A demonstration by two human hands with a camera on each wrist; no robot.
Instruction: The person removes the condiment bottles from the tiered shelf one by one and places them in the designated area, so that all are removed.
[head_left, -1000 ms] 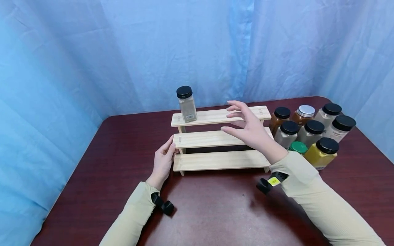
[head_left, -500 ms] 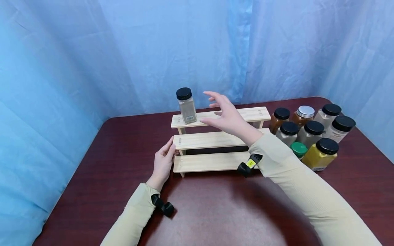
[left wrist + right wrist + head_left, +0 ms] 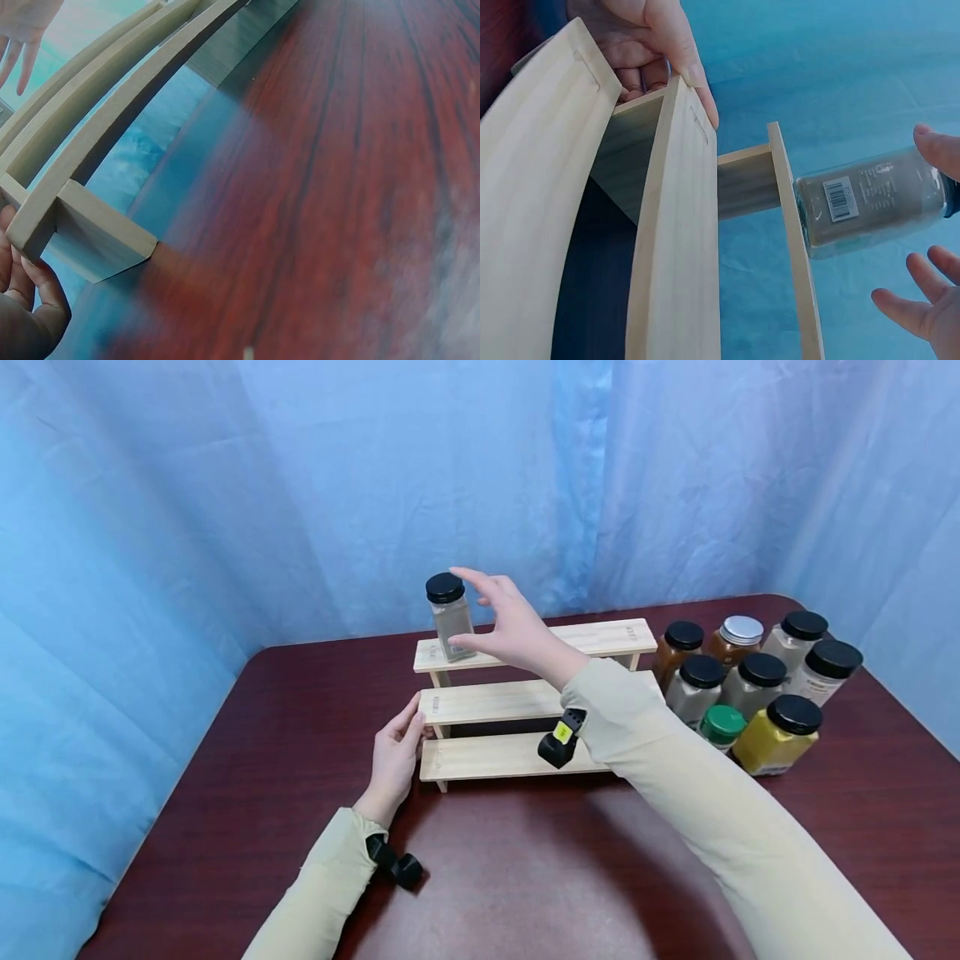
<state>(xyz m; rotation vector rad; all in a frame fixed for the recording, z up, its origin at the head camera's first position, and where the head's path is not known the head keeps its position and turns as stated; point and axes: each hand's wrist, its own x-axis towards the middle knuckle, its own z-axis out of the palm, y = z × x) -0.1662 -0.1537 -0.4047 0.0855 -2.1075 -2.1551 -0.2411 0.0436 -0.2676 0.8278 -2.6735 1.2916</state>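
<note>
A three-tier wooden display rack (image 3: pixel 495 700) stands on the table, its steps rising toward the back. My left hand (image 3: pixel 397 756) grips the rack's left end at the middle step; the right wrist view shows its thumb along the board's edge and fingers curled beneath. On the left end of the top step stands a square spice jar (image 3: pixel 870 196) with a black lid, greyish contents and a barcode label. My right hand (image 3: pixel 517 631) is just right of this jar, fingers spread and extended. Its index fingertip is by the lid and its thumb overlaps the lower jar.
Several jars stand grouped right of the rack: a yellow jar (image 3: pixel 776 739) with black lid, a green-lidded jar (image 3: pixel 722 727), a silver-lidded jar (image 3: pixel 738 639), and other black-lidded ones. A blue curtain (image 3: pixel 375 485) hangs behind the dark red table (image 3: pixel 225 827).
My right hand has moved left over the rack, from its right half to beside the jar on the top step. The left hand keeps its hold on the rack.
</note>
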